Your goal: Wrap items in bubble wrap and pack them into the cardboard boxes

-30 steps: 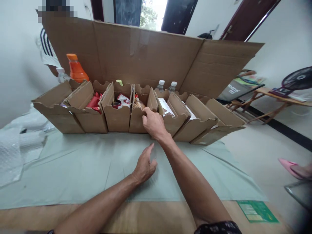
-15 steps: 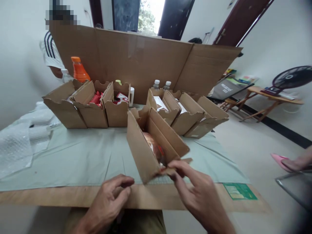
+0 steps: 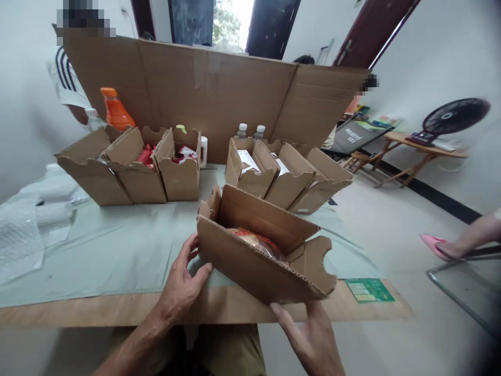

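A wooden table [image 3: 97, 309] runs across the view, spread with a creased pale green cloth [image 3: 117, 256] that leaves a bare strip along the near edge. Sheets of bubble wrap [image 3: 19, 237] lie at its left, and a green printed sheet [image 3: 370, 290] lies on the bare wood at the right.

Over the near edge, in front of the person, is an open cardboard box [image 3: 242, 261] with a clear plastic-wrapped package [image 3: 260, 244] printed in red inside. The left hand [image 3: 186, 277] is half open at its left end, thumb and fingers apart. The right hand [image 3: 307, 329] has its thumb at the lower edge; its fingers are hidden behind the cardboard, so how firmly it grips cannot be told.

Farther back, three cardboard bins [image 3: 144, 185] stand left of a gap and three more [image 3: 287, 188] right of it, before a tall cardboard screen [image 3: 211, 99]. An orange-capped bottle [image 3: 117, 114] rises behind the left group.

Beyond, a black fan [image 3: 456, 117] sits on a wooden side table [image 3: 456, 152] near a grey folding chair [image 3: 350, 137]. A pink shoe [image 3: 436, 246] shows on someone's foot above the pale floor [image 3: 371, 230].
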{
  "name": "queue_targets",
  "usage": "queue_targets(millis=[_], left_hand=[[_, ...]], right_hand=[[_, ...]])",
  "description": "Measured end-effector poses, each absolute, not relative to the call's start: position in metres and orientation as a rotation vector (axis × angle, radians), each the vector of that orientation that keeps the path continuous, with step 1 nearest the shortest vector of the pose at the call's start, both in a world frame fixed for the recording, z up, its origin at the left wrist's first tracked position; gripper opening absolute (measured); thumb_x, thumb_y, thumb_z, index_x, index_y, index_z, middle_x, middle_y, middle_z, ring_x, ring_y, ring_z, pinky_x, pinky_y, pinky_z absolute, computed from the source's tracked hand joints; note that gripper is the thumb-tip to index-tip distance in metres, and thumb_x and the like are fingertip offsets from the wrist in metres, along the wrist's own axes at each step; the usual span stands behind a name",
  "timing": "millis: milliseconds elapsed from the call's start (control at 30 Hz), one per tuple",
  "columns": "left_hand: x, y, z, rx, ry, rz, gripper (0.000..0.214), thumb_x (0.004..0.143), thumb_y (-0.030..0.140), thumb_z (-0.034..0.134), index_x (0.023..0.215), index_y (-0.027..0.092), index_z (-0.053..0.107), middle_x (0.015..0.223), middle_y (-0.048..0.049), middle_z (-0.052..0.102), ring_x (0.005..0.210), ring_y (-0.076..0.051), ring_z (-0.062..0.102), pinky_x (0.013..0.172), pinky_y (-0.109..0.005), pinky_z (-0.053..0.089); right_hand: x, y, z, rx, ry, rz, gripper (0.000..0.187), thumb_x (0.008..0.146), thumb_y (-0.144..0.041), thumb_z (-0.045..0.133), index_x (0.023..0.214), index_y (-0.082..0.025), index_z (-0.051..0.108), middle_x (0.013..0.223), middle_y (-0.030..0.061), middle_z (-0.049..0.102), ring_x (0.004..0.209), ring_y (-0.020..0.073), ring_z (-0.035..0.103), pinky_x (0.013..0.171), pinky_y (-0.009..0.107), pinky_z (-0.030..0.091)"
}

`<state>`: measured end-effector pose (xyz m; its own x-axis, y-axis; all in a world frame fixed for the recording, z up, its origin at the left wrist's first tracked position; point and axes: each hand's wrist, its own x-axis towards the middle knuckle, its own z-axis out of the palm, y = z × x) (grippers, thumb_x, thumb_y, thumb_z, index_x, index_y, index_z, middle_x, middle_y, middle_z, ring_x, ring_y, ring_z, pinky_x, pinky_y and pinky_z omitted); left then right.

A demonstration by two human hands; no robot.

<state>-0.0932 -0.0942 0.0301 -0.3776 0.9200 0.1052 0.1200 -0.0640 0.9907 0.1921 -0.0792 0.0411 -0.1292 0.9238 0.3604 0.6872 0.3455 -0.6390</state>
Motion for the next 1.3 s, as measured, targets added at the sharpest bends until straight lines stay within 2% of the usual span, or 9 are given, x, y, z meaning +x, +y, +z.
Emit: queue_targets(millis=[133,300,500,633,767,900,1133,1300], left_hand=[[-0.101,-0.103,0.022,1.080,1.559,1.663,0.063,0.087,0.036,0.069,0.146,0.027,0.047,0.154,-0.0129,0.052,0.134,-0.031,0.058,0.113,-0.052,0.049],[-0.124,-0.098,0.031,1.094,1.625,1.812,0.060,0.089,0.033,0.070,0.144,0.029,0.048,0.153,-0.0111,0.052,0.134,-0.030,0.058,0.114,-0.051,0.048],[-0.157,-0.071,0.027,1.079,1.754,1.743,0.064,0.086,0.036,0.070,0.145,0.024,0.048,0.145,-0.0141,0.059,0.131,-0.030,0.060,0.109,-0.051,0.052],[-0.163,-0.064,0.010,1.004,1.822,1.575,0.067,0.084,0.037,0.067,0.146,0.021,0.047,0.137,-0.0141,0.064,0.125,-0.030,0.064,0.104,-0.046,0.055],[-0.162,-0.067,-0.001,0.992,1.861,1.473,0.057,0.086,0.039,0.065,0.139,0.021,0.054,0.133,-0.0109,0.067,0.130,-0.031,0.062,0.107,-0.044,0.053],[-0.165,-0.071,-0.004,0.985,1.823,1.466,0.047,0.087,0.041,0.064,0.130,0.021,0.060,0.134,-0.0117,0.068,0.132,-0.032,0.061,0.113,-0.045,0.049],[-0.161,-0.070,-0.009,0.870,1.816,1.471,0.078,0.083,0.042,0.071,0.151,0.019,0.042,0.157,-0.0165,0.051,0.148,-0.037,0.046,0.124,-0.055,0.037],[-0.161,-0.065,0.002,1.028,1.772,1.442,0.084,0.081,0.031,0.067,0.157,0.015,0.036,0.160,-0.0169,0.047,0.149,-0.036,0.044,0.128,-0.056,0.030]], right_hand=[[0.157,-0.041,0.049,-1.330,-1.869,0.511,0.057,0.089,-0.055,0.066,0.133,-0.018,0.062,0.131,0.0162,0.072,0.125,0.0362,0.066,0.104,0.050,0.055],[0.117,0.033,0.067,-1.127,-1.918,0.717,0.044,0.083,-0.050,0.068,0.114,-0.018,0.067,0.120,0.0153,0.074,0.114,0.0347,0.068,0.099,0.048,0.055],[0.082,0.082,0.046,-1.007,-1.938,0.977,0.048,0.079,-0.044,0.067,0.120,-0.019,0.062,0.115,0.0118,0.075,0.101,0.0293,0.069,0.088,0.042,0.057],[0.085,0.081,0.020,-1.090,-1.992,0.929,0.039,0.080,-0.045,0.067,0.109,-0.017,0.065,0.106,0.0121,0.076,0.095,0.0288,0.070,0.085,0.041,0.057],[0.095,0.078,0.006,-1.151,-2.060,0.814,0.037,0.085,-0.051,0.066,0.100,-0.017,0.068,0.098,0.0132,0.077,0.089,0.0303,0.071,0.079,0.042,0.059],[0.098,0.077,0.000,-1.141,-2.138,0.694,0.034,0.090,-0.050,0.062,0.102,-0.019,0.071,0.101,0.0145,0.078,0.097,0.0334,0.073,0.087,0.047,0.059],[0.095,0.077,-0.003,-1.267,-2.111,0.627,0.040,0.086,-0.059,0.062,0.094,-0.019,0.066,0.090,0.0147,0.077,0.087,0.0326,0.073,0.078,0.045,0.061],[0.098,0.084,-0.007,-1.318,-2.153,0.659,0.047,0.084,-0.064,0.060,0.094,-0.019,0.068,0.090,0.0160,0.076,0.085,0.0347,0.073,0.076,0.046,0.059]])
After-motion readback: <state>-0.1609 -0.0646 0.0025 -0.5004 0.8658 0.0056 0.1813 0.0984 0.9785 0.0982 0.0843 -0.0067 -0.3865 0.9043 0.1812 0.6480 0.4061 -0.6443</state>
